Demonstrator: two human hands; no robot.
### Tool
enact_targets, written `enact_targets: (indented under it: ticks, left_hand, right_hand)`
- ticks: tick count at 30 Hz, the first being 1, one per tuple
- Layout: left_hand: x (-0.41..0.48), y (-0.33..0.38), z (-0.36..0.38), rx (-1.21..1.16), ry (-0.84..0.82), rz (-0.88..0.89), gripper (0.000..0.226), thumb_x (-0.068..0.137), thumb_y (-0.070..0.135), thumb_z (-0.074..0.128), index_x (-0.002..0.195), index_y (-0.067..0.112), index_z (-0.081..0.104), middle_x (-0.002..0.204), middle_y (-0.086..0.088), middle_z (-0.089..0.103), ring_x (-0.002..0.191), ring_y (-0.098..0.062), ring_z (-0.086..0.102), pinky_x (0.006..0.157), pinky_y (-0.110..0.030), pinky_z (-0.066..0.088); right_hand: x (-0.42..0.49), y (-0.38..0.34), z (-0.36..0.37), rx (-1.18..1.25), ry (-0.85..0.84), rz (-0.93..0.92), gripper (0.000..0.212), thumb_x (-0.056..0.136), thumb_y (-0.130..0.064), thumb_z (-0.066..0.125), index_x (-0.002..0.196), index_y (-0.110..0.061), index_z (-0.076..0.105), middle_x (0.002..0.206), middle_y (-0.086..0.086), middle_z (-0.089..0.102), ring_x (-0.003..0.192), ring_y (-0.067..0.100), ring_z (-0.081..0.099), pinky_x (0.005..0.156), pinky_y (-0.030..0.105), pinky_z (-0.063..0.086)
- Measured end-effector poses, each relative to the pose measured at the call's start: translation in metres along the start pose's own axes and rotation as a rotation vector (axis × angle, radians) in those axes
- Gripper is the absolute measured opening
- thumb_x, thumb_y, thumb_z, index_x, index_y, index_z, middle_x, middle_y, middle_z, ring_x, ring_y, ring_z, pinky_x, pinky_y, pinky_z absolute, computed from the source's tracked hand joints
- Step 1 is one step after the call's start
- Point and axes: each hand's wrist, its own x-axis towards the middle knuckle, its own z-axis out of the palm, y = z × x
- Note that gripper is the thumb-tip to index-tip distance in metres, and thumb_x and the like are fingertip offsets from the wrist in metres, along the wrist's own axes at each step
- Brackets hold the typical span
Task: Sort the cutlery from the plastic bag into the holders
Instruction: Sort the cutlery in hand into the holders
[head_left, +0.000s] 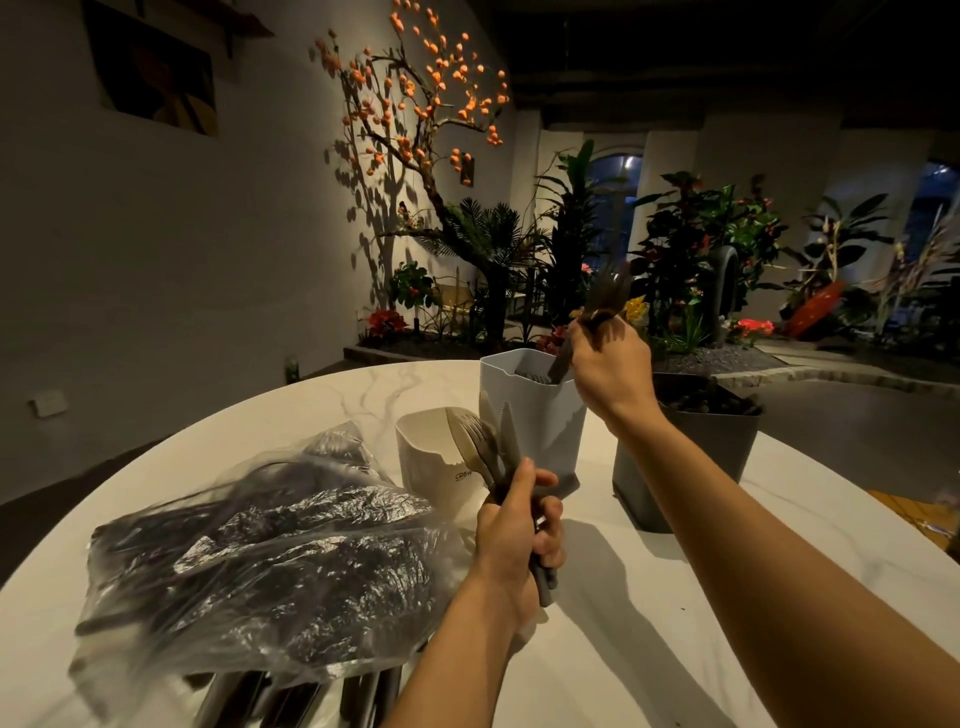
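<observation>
right hand (610, 364) grips what looks like dark cutlery (597, 312) over grey holder (535, 410); left hand (514, 535) clutches cutlery bundle (485, 447).

The left hand (519, 525) sits low at centre frame, back toward the camera, fingers curled in a tight grip, its forearm running up from the bottom edge. The right hand (610, 364) is raised higher at centre right, wrist bent, fingers pinched together near the top, its long forearm stretching in from the lower right corner.
</observation>
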Motion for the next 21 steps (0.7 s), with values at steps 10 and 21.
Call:
enact_targets:
  ticks: [10,21]
  left_hand:
    - [0.001,0.001,0.000,-0.005,-0.007,-0.038,0.030,0.104,0.040,0.051,0.095,0.013,0.059,0.057,0.000,0.038,0.037,-0.008,0.028,0.041,-0.017,0.022]
    - [0.002,0.000,-0.001,0.005,0.000,-0.055,0.033,0.105,0.041,0.049,0.092,0.013,0.061,0.056,0.002,0.029,0.037,-0.008,0.024,0.044,-0.018,0.018]
  right_hand:
    - [0.002,0.027,0.019,-0.344,-0.335,0.216,0.031,0.103,-0.040,0.039,0.093,-0.012,0.050,0.105,0.017,0.052,0.085,0.029,0.050,0.069,0.036,0.037]
    - [-0.006,0.006,0.006,0.085,0.158,-0.002,0.037,0.105,-0.028,0.047,0.137,-0.009,0.041,0.085,-0.003,0.059,0.083,0.023,0.063,0.078,0.049,0.054]
